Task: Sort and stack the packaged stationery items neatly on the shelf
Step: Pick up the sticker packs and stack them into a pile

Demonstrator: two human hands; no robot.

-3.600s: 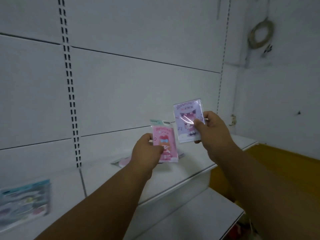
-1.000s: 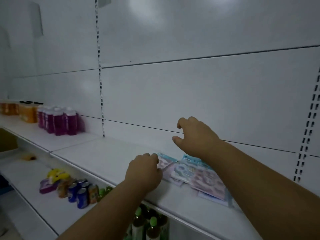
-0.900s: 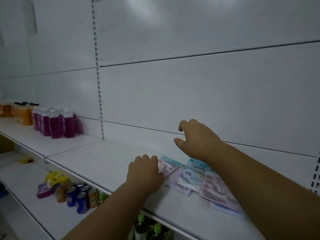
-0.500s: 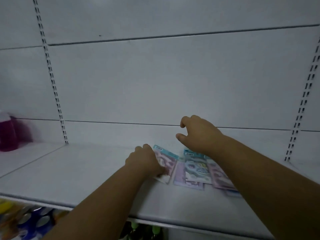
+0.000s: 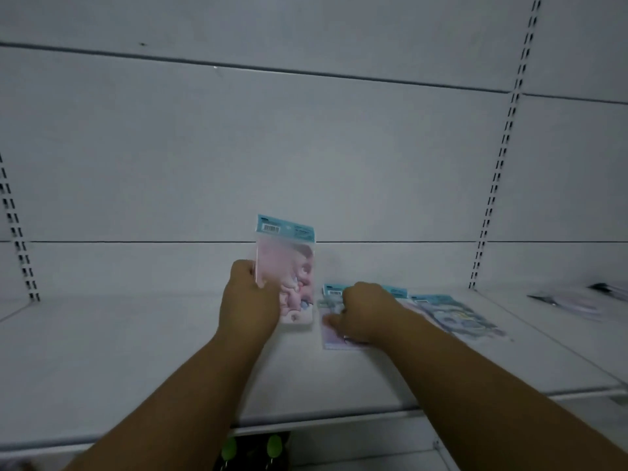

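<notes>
Half a second ago the pink packet (image 5: 287, 273) lay flat on the shelf (image 5: 136, 351); now the left hand (image 5: 249, 300) grips it upright (sorting under way), while the right hand (image 5: 365, 312), at its 3 o'clock, pinches a lilac packet (image 5: 334, 338) lying flat.

Probably a shop: white slotted display shelving (image 5: 102, 351) holding packaged goods (image 5: 455, 314).

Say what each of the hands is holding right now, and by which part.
Left hand grips the pink packet upright by its lower left edge. Right hand rests on the flat packets; any grip cannot be told.
</notes>
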